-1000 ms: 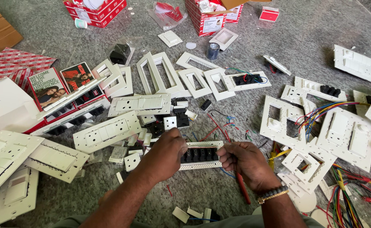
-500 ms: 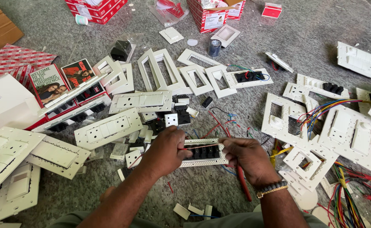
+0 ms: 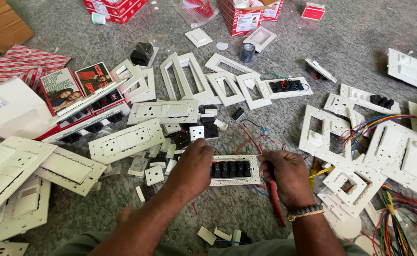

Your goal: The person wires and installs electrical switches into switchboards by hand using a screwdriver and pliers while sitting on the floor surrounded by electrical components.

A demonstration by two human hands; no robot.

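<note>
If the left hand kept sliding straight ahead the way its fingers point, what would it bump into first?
Probably the small loose white and black switch modules just beyond the left hand, then the long white switch plate; depth is hard to judge.

Grey speckled floor (image 3: 360, 42), white switch plates (image 3: 125, 141), red boxes (image 3: 116, 7), coloured wires (image 3: 398, 227)

The floor (image 3: 360, 42) is speckled grey stone. The switch plate (image 3: 234, 169) is white with a row of black modules and a dotted rim. The frames (image 3: 227, 85) are off-white. The wires (image 3: 388, 232) run red, yellow, green and blue. The boxes (image 3: 116, 7) are red with white marks. The tool handle (image 3: 278, 208) is red. The bracelet (image 3: 305, 212) is grey beads over gold.
</note>
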